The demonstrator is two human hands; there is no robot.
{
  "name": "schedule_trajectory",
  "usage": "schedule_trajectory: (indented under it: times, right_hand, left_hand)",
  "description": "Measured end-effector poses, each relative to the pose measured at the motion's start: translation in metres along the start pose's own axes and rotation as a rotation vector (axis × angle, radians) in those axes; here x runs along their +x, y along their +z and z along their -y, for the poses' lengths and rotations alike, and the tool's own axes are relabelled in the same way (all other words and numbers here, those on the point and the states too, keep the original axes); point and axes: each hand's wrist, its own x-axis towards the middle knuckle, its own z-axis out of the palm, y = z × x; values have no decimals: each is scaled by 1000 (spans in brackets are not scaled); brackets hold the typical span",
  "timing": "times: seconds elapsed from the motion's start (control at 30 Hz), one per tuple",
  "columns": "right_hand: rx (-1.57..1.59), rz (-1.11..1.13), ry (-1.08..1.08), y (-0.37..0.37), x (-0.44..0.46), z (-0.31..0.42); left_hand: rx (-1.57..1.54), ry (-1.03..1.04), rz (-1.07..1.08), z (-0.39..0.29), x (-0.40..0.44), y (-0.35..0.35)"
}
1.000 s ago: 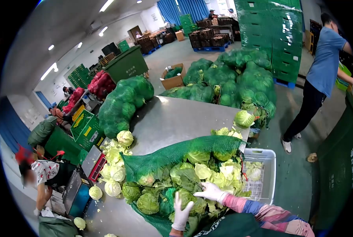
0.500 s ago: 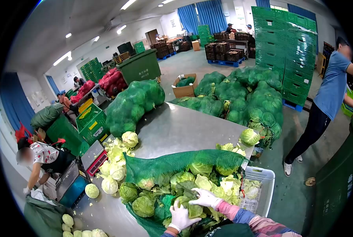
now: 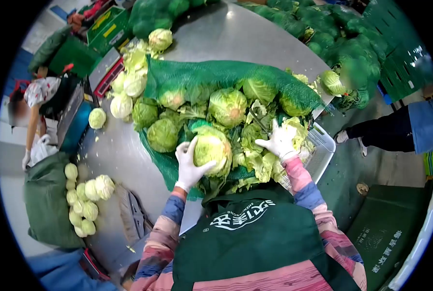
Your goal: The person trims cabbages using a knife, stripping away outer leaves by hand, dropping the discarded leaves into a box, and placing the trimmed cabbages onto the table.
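Observation:
My gloved left hand [image 3: 190, 165] grips the side of a trimmed pale green cabbage [image 3: 212, 150], fingers on its left and thumb at the lower front. To its right, my gloved right hand [image 3: 279, 141] holds a slim dark knife [image 3: 258, 119], its blade pointing up and left. Both hands are over an opened green mesh sack [image 3: 211, 72] on the metal table [image 3: 117, 162]. Whole cabbages, including one in the middle [image 3: 227, 107], lie in the sack. Loose leaves [image 3: 265, 167] lie below my right hand.
A white plastic crate [image 3: 324, 145] stands at the table's right edge. Trimmed cabbages [image 3: 89, 210] are heaped at lower left by a dark green sack [image 3: 49, 203]. A co-worker [image 3: 42, 97] bends at the left; another person [image 3: 386, 130] stands right. More filled mesh sacks [image 3: 318, 29] lie beyond.
My view has tilted downward. My hands have moved apart, and a trimmed cabbage now shows plainly in my left hand. The knife has come up clear of the leaves with my right hand.

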Motion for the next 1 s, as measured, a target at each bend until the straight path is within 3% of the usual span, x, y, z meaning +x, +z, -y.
schedule_trajectory:
  times: [0.07,0.1,0.2,0.27,0.33,0.4,0.47,0.67,0.8,0.87,1.0]
  right_hand:
    - [-112,-257,-96,-21,-33,28]
    - [-117,-251,-97,-23,-39,35]
    - [252,-256,-216,-11,-54,52]
    - [189,-275,-417,25,-51,39]
    - [144,-231,-432,47,-58,38]
    - [170,-253,-364,55,-62,45]
    - [267,-236,-287,54,-69,53]
    - [90,-185,-315,65,-78,65]
    - [75,-169,-344,74,-78,71]
    - [88,-2,-263,75,-75,74]
    - [54,43,-244,63,-76,82]
  left_hand:
    - [33,-73,13,-9,5,1]
    - [30,-80,14,-9,8,5]
    - [12,24,-55,-7,13,15]
    - [-30,-16,-32,-9,16,19]
    - [-7,-38,-20,-22,19,19]
    - [79,-210,9,-39,17,15]
    - [69,-183,-17,-36,15,18]
    - [-67,-154,-83,-24,17,35]
    - [-87,-238,-72,-34,19,35]
    - [-89,-262,-81,-38,18,34]
    - [-86,-290,-73,-39,18,33]
